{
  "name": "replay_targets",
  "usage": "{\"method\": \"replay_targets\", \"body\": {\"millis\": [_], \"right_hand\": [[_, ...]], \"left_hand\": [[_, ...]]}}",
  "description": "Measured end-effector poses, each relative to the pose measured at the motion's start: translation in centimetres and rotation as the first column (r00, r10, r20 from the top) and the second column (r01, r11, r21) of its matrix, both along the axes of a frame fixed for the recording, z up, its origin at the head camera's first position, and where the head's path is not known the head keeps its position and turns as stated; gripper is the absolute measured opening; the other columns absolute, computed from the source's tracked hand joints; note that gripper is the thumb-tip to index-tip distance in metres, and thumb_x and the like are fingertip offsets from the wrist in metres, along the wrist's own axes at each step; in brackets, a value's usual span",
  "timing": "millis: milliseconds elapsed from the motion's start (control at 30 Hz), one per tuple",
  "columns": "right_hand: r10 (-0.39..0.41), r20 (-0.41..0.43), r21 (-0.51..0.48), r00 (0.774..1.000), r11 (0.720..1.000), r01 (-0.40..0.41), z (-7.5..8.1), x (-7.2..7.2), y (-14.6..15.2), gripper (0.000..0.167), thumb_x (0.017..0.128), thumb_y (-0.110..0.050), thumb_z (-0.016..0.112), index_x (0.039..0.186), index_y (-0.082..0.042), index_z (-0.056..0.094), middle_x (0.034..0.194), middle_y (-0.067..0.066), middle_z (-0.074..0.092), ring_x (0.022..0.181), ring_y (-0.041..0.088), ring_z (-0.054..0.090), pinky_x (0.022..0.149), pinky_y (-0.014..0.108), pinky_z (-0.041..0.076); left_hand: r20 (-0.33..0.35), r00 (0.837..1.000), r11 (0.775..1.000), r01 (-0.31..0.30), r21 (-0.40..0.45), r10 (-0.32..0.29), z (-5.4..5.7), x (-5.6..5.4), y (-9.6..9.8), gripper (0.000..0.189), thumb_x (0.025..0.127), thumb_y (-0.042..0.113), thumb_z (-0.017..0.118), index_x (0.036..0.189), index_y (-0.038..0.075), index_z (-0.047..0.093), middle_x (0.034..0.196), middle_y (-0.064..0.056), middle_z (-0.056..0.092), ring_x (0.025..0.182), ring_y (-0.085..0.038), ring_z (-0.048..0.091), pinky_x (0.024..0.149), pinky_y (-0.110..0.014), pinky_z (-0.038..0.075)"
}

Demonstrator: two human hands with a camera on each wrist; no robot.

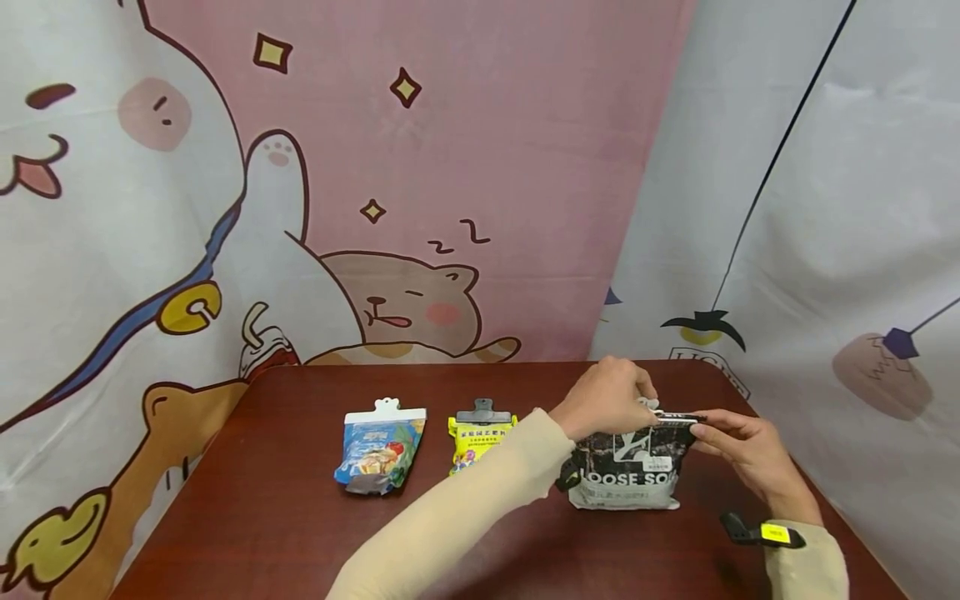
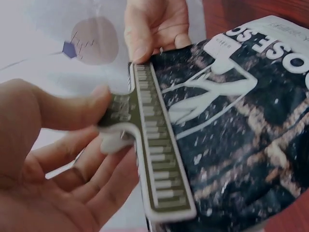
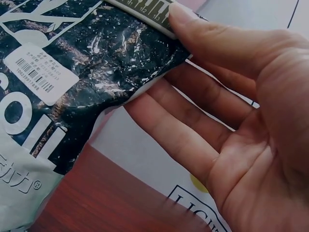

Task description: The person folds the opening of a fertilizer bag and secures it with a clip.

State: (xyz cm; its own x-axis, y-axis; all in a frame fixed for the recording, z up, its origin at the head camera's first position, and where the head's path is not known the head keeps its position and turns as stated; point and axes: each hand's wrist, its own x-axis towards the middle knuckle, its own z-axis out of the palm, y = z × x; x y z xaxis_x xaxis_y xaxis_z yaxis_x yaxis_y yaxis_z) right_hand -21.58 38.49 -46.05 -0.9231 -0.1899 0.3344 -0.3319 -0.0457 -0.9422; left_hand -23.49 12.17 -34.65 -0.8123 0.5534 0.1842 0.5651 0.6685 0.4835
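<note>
A black and white bag (image 1: pixel 630 471) printed "LOOSE SOIL" stands on the right side of the table. Along its top edge lies a dark green bag clip (image 2: pixel 161 159) with a white rim and piano-key markings. My left hand (image 1: pixel 609 398) pinches the clip's handle tab, thumb in front and fingers behind. At the other end of the clip, my right hand (image 1: pixel 750 457) grips the clip and the bag's upper corner, its thumb (image 3: pixel 193 29) on the clip and its fingers behind the bag. A white barcode label (image 3: pixel 42 73) shows on the bag's front.
Left of the bag, a blue food pouch (image 1: pixel 381 450) with a white clip (image 1: pixel 386 410) lies on the brown table (image 1: pixel 247 508). Between them is a yellow packet (image 1: pixel 472 442) with a grey clip (image 1: pixel 483 412), partly covered by my left sleeve. Printed curtains hang behind the table.
</note>
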Motion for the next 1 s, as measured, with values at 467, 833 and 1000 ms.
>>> {"method": "replay_targets", "body": {"millis": [467,833,1000], "right_hand": [[-0.032,0.004,0.023,0.999,0.999,0.032,0.1,-0.3,-0.3,0.024,0.094,0.015,0.061,0.108,0.002,0.076,0.103,-0.006,0.078,0.088,0.008,0.075,0.073,0.028,0.062],[-0.099,0.041,0.096,0.994,0.991,0.094,0.1,-0.2,-0.3,0.018,0.096,0.006,0.065,0.107,-0.002,0.077,0.102,-0.013,0.076,0.085,0.007,0.076,0.072,0.027,0.062],[-0.114,0.040,0.091,0.993,0.990,0.110,0.0,-0.2,-0.3,0.017,0.096,0.006,0.065,0.106,-0.002,0.077,0.103,-0.013,0.076,0.086,0.006,0.075,0.072,0.028,0.062]], "left_hand": [[0.285,0.937,0.942,0.108,0.319,-0.204,-2.0,-3.0,-5.6,0.028,0.093,0.053,0.072,0.112,0.034,0.078,0.113,0.021,0.073,0.107,0.001,0.066,0.091,-0.024,0.055],[0.373,0.905,0.828,-0.044,0.559,-0.204,-6.5,-0.8,-8.2,0.024,0.092,0.039,0.077,0.116,0.032,0.077,0.112,0.018,0.074,0.102,0.003,0.068,0.087,-0.023,0.055],[0.353,0.927,0.785,-0.126,0.607,-0.124,-8.2,0.2,-7.6,0.019,0.092,0.038,0.078,0.110,0.034,0.079,0.106,0.019,0.075,0.095,0.002,0.070,0.081,-0.023,0.056]]}}
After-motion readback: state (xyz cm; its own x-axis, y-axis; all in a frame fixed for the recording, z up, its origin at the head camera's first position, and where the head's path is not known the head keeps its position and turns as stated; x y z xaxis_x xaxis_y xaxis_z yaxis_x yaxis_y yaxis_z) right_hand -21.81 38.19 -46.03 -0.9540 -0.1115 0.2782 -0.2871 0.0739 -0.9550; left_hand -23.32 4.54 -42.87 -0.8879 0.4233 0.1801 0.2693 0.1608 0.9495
